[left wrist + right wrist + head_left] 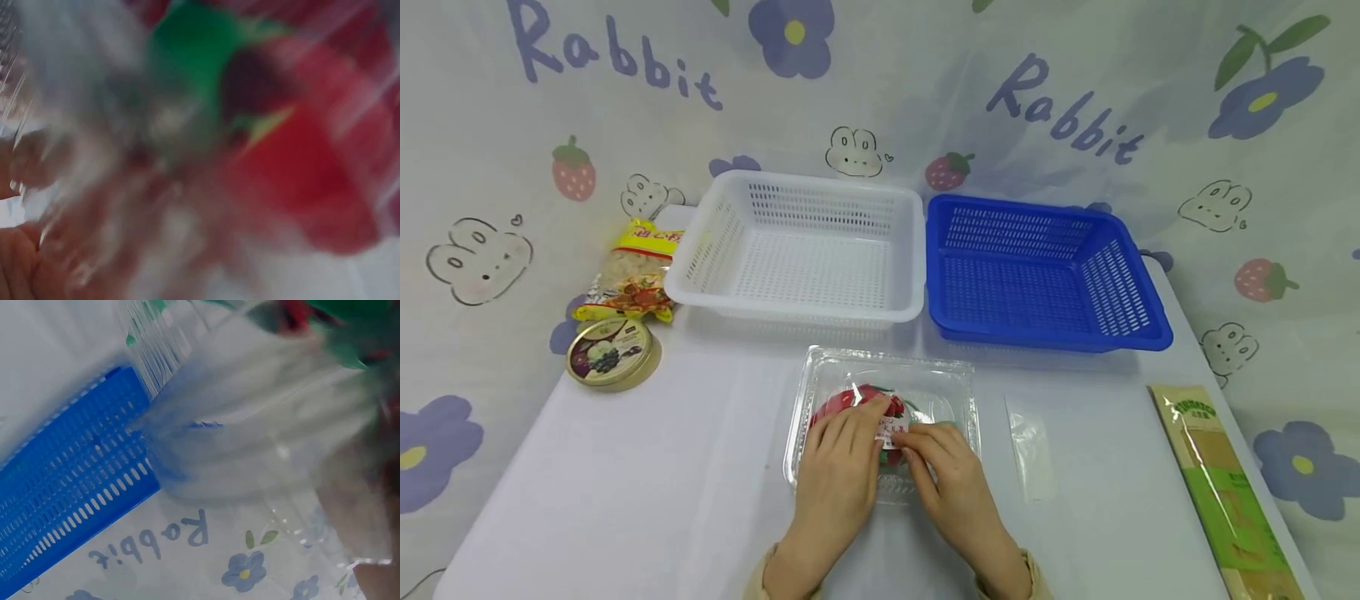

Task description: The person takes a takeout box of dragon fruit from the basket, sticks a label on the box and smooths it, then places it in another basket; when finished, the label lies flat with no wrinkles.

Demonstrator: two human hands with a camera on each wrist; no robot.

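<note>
A white tabletop (647, 475) is being bordered at the back and sides by pale cloth (910, 50), on which purple flowers, strawberries, rabbits and the word "Rabbit" are being displayed. At its near middle, a clear plastic box (797, 400) is being supported, and red and green shapes are being seen through the plastic. On the box, a white label with red print (893, 427) is being touched by both hands, which are being held close together. The fingers of the left hand (841, 467) are being laid nearly straight over the top; those of the right hand (953, 477) are being bent toward the label's edge — whether it is being pinched cannot be told. In the left wrist view, most detail is being lost to blur.

Behind the box, a white basket (797, 314) and a blue basket (1052, 339) are standing side by side. The left edge is being occupied by a yellow packet (632, 275) just beside the white basket, with a round tin (613, 354) in front. To the right, a clear strip (1032, 450) is lying near the box — and the far right edge is being taken by a long green-and-tan packet (1225, 483).
</note>
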